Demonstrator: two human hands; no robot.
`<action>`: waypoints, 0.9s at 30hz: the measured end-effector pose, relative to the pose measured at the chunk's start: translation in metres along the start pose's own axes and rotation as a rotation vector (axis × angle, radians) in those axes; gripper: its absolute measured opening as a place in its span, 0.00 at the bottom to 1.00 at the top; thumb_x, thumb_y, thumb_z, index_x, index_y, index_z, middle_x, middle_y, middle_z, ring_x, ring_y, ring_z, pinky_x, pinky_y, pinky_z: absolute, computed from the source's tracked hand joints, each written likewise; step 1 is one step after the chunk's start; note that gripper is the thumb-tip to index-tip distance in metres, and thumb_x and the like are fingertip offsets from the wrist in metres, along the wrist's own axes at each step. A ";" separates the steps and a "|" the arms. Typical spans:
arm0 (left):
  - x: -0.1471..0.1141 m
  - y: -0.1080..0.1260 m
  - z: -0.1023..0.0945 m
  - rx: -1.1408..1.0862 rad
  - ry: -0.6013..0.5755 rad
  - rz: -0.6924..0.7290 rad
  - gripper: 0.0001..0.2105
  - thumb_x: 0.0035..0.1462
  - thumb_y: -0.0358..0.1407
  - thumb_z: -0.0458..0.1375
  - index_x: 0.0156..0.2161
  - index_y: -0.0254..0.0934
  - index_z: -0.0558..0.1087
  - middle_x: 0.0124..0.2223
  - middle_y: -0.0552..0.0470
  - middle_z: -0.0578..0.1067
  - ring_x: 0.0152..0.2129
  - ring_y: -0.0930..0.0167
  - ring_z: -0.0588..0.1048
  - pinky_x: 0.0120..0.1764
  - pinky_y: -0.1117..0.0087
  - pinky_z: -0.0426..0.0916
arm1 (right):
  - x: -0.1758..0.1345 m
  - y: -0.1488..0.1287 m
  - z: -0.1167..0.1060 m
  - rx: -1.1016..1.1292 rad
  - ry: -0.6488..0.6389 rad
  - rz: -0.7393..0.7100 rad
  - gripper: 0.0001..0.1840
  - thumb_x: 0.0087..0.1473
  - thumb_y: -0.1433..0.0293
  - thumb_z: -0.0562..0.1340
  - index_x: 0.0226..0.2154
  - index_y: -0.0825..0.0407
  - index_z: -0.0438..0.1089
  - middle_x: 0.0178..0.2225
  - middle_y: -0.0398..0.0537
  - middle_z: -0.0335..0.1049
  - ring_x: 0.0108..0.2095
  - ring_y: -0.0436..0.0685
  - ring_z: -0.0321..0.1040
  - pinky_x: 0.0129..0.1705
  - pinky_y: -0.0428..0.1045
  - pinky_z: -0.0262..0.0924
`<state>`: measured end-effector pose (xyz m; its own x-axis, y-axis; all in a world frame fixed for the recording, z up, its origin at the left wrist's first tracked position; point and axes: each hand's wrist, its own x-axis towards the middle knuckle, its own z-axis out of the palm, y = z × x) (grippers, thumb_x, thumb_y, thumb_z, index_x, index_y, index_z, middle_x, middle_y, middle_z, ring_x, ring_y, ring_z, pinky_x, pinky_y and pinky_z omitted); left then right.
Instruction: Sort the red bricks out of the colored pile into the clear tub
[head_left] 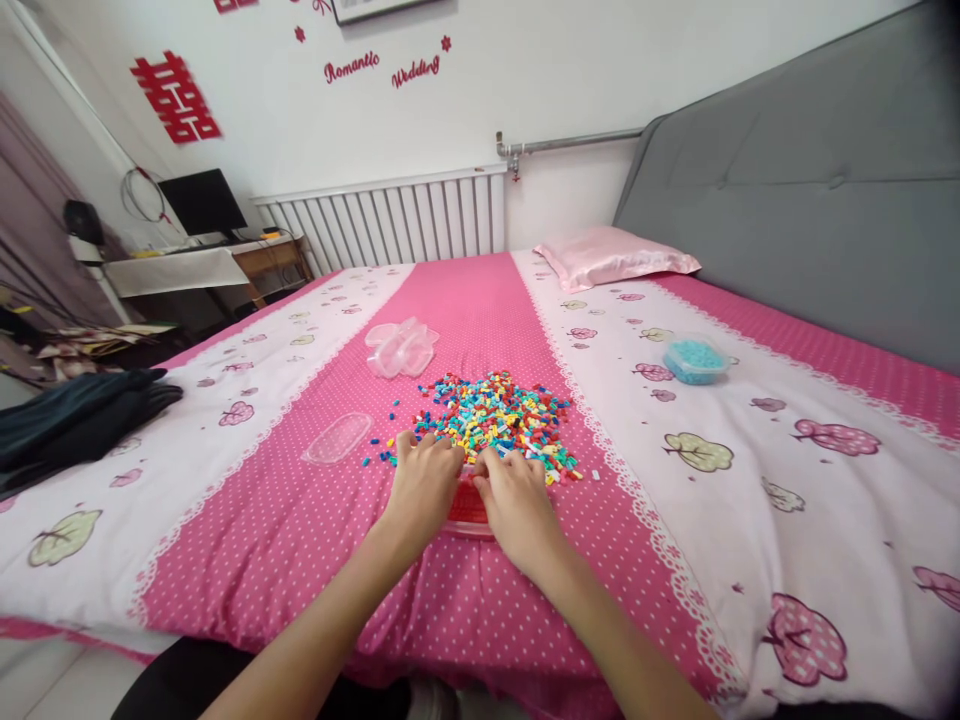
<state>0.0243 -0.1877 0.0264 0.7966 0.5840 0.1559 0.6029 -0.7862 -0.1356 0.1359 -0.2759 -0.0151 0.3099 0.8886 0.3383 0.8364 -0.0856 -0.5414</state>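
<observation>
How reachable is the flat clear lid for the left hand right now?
Likely yes: the flat clear lid lies on the pink bedspread, left of the left hand, with only a few small loose pieces between. That hand is at the red-filled container, though; its grip is unclear.

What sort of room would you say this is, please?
Most likely a bedroom: a broad bed with a pink-and-white patterned cover fills much of the view, a pink pillow lies on it, and a grey padded headboard rises at the right.
</observation>
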 end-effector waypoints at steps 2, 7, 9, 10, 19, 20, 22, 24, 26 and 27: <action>0.000 -0.003 0.000 -0.042 0.000 -0.009 0.05 0.55 0.26 0.58 0.31 0.38 0.74 0.37 0.48 0.79 0.39 0.61 0.74 0.46 0.56 0.55 | 0.001 0.001 -0.003 -0.012 0.015 0.017 0.06 0.63 0.74 0.57 0.38 0.48 0.68 0.38 0.47 0.74 0.43 0.61 0.66 0.44 0.54 0.50; 0.002 -0.011 0.001 -0.119 0.009 -0.047 0.05 0.56 0.29 0.59 0.38 0.39 0.72 0.41 0.49 0.78 0.41 0.62 0.74 0.48 0.57 0.55 | 0.002 0.004 -0.011 -0.104 0.047 0.062 0.03 0.61 0.71 0.61 0.36 0.49 0.72 0.41 0.51 0.71 0.45 0.63 0.64 0.47 0.56 0.52; 0.004 -0.012 0.002 -0.144 -0.006 -0.057 0.07 0.55 0.30 0.60 0.40 0.39 0.72 0.41 0.48 0.79 0.41 0.61 0.75 0.48 0.57 0.55 | 0.003 0.004 -0.014 -0.139 0.035 0.068 0.03 0.59 0.71 0.63 0.35 0.49 0.74 0.41 0.52 0.70 0.46 0.64 0.63 0.48 0.57 0.54; 0.005 -0.012 0.003 -0.156 -0.021 -0.060 0.08 0.55 0.29 0.60 0.41 0.38 0.71 0.40 0.48 0.79 0.40 0.61 0.75 0.49 0.57 0.55 | 0.003 0.003 -0.016 -0.161 0.025 0.070 0.04 0.59 0.71 0.63 0.34 0.49 0.74 0.41 0.53 0.70 0.46 0.64 0.63 0.48 0.58 0.54; 0.008 -0.016 0.013 -0.279 -0.091 -0.067 0.10 0.52 0.25 0.58 0.40 0.39 0.72 0.40 0.49 0.82 0.40 0.62 0.77 0.53 0.53 0.54 | 0.012 -0.016 -0.012 -0.407 -0.066 0.044 0.12 0.61 0.73 0.57 0.36 0.52 0.77 0.45 0.57 0.70 0.49 0.67 0.60 0.48 0.61 0.55; 0.008 -0.017 0.014 -0.292 -0.094 -0.070 0.10 0.52 0.25 0.57 0.40 0.39 0.73 0.40 0.49 0.82 0.39 0.62 0.78 0.53 0.53 0.54 | 0.013 -0.018 -0.011 -0.422 -0.070 0.050 0.12 0.62 0.73 0.57 0.37 0.52 0.78 0.46 0.57 0.70 0.49 0.67 0.60 0.49 0.60 0.55; 0.007 -0.019 0.015 -0.312 -0.101 -0.075 0.10 0.52 0.25 0.57 0.39 0.40 0.73 0.39 0.51 0.82 0.38 0.62 0.78 0.54 0.52 0.54 | 0.014 -0.020 -0.009 -0.446 -0.077 0.063 0.13 0.63 0.73 0.56 0.37 0.52 0.78 0.45 0.57 0.70 0.49 0.66 0.60 0.49 0.60 0.54; 0.007 -0.020 0.016 -0.327 -0.109 -0.080 0.10 0.52 0.25 0.57 0.38 0.40 0.73 0.38 0.52 0.82 0.38 0.63 0.78 0.54 0.51 0.53 | 0.016 -0.021 -0.008 -0.459 -0.084 0.075 0.14 0.63 0.73 0.56 0.38 0.52 0.78 0.46 0.56 0.70 0.49 0.65 0.60 0.51 0.60 0.52; 0.006 -0.021 0.017 -0.339 -0.113 -0.086 0.11 0.51 0.24 0.57 0.38 0.40 0.73 0.38 0.53 0.82 0.38 0.63 0.78 0.55 0.51 0.52 | 0.018 -0.023 -0.007 -0.462 -0.094 0.082 0.14 0.63 0.72 0.56 0.38 0.52 0.78 0.46 0.55 0.70 0.49 0.64 0.60 0.53 0.60 0.50; 0.006 -0.021 0.017 -0.345 -0.113 -0.087 0.11 0.51 0.24 0.57 0.38 0.40 0.73 0.38 0.53 0.82 0.38 0.63 0.78 0.55 0.52 0.52 | 0.019 -0.023 -0.006 -0.461 -0.100 0.084 0.14 0.63 0.72 0.55 0.38 0.51 0.78 0.46 0.55 0.70 0.49 0.64 0.60 0.53 0.60 0.49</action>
<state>0.0169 -0.1639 0.0136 0.7541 0.6555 0.0406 0.6342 -0.7430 0.2138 0.1251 -0.2598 0.0089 0.3589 0.9072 0.2196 0.9307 -0.3299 -0.1582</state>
